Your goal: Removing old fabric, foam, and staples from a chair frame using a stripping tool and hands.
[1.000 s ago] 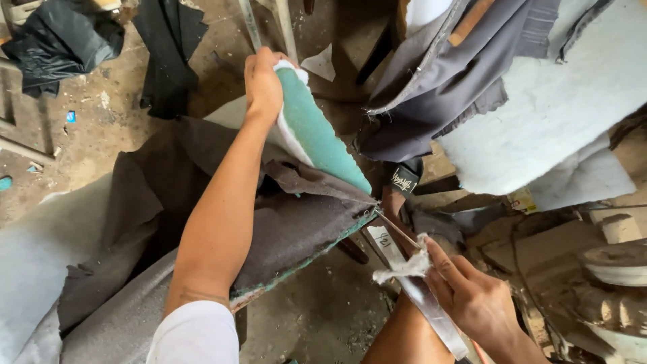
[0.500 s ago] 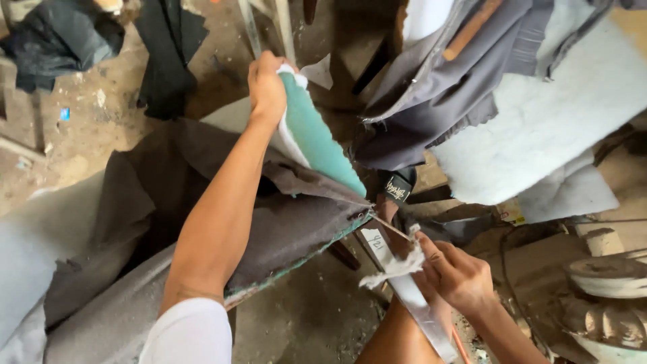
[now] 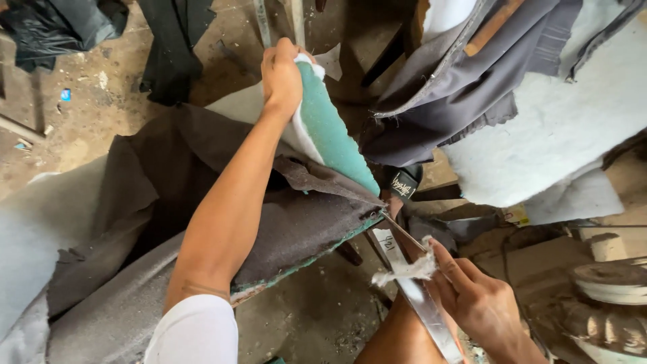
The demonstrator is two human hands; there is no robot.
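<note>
At upper centre our outstretched left hand (image 3: 282, 74) clenches the teal foam cushion (image 3: 337, 138); our right hand (image 3: 475, 303) pinches a fluffy white batting tuft (image 3: 408, 271) beside the metal strip (image 3: 418, 300).

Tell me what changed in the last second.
Little changed. The right hand, pinching a white tuft beside the metal strip, drifted slightly up and right in view. The left hand kept gripping the green foam pad, brown fabric draped as before.
</note>
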